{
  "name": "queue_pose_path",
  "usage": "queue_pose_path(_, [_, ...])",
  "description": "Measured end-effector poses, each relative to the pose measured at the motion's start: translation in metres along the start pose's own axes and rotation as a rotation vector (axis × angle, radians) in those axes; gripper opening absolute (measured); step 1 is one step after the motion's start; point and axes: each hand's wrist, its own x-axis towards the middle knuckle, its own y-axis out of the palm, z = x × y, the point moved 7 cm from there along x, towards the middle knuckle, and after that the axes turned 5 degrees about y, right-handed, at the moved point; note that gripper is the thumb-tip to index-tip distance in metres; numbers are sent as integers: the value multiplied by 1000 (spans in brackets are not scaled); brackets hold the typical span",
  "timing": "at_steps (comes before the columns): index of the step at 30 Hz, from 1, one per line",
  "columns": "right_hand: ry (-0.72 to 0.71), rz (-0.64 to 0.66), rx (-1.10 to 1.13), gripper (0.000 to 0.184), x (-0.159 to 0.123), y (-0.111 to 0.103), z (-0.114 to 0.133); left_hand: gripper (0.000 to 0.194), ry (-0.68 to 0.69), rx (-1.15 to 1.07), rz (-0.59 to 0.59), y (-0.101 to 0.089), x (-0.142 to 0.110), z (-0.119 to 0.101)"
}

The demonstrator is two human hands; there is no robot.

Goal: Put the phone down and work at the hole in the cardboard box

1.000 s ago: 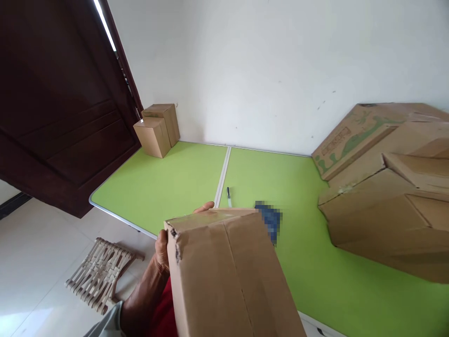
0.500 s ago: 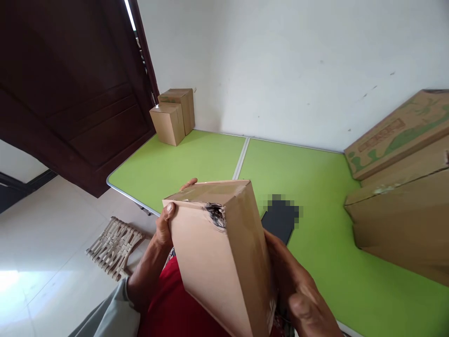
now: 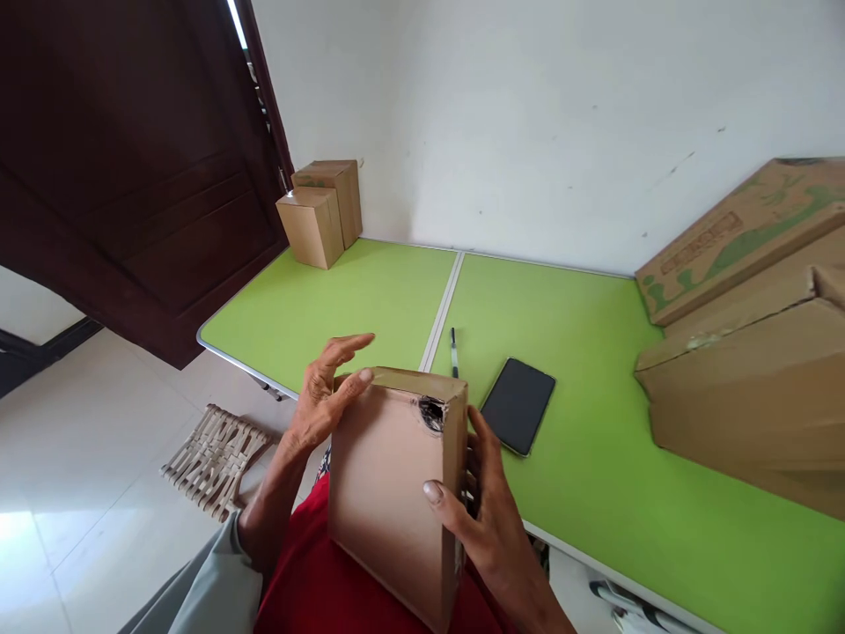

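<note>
A cardboard box (image 3: 389, 484) leans upright against my red clothing at the table's front edge. Its upper right corner has a torn hole (image 3: 432, 414) with dark scuffing around it. My left hand (image 3: 326, 396) is at the upper left corner, thumb along the top edge and the index finger stretched out above it; its lower fingers are partly hidden behind the box. On the right side, my right hand (image 3: 492, 502) grips the box, thumb over the front face and fingers around the side. A dark-screened tablet (image 3: 519, 405) and a pen (image 3: 454, 352) lie beyond it.
Two small cartons (image 3: 317, 220) stand at the far left corner of the green table (image 3: 587, 352). Larger cartons (image 3: 745, 379) occupy the right side against the wall. A woven stool (image 3: 215, 458) sits on the floor at left, near a dark door (image 3: 138, 176).
The box has come lower and closer to my body, uncovering the pen and more of the tablet. My left index finger has lifted above the box's edge, and my right thumb now lies on the front.
</note>
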Motion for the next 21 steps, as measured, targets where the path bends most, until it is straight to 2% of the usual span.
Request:
queue_pose_path(5, [136, 148, 202, 112, -6, 11, -14, 26, 72, 117, 234, 19, 0, -22])
queue_pose_path(8, [145, 118, 192, 102, -9, 5, -11, 22, 101, 146, 274, 25, -2, -26])
queue_pose_path(9, [123, 69, 160, 95, -8, 0, -6, 21, 105, 153, 276, 26, -2, -26])
queue_pose_path(11, [34, -113, 58, 75, -3, -16, 10, 20, 111, 161, 278, 28, -2, -27])
queue_pose_path(13, [-116, -286, -76, 52, 1, -30, 36, 20, 116, 170, 281, 30, -2, -28])
queue_pose_path(14, [-195, -333, -140, 42, 3, -32, 50, 20, 120, 180, 285, 31, -2, -28])
queue_pose_path(17, [-373, -293, -289, 20, 11, -26, 84, 20, 123, 245, 304, 31, -4, -26])
queue_pose_path(21, [-435, -286, -429, 9, 18, -15, 102, 22, 126, 349, 343, 30, -6, -24])
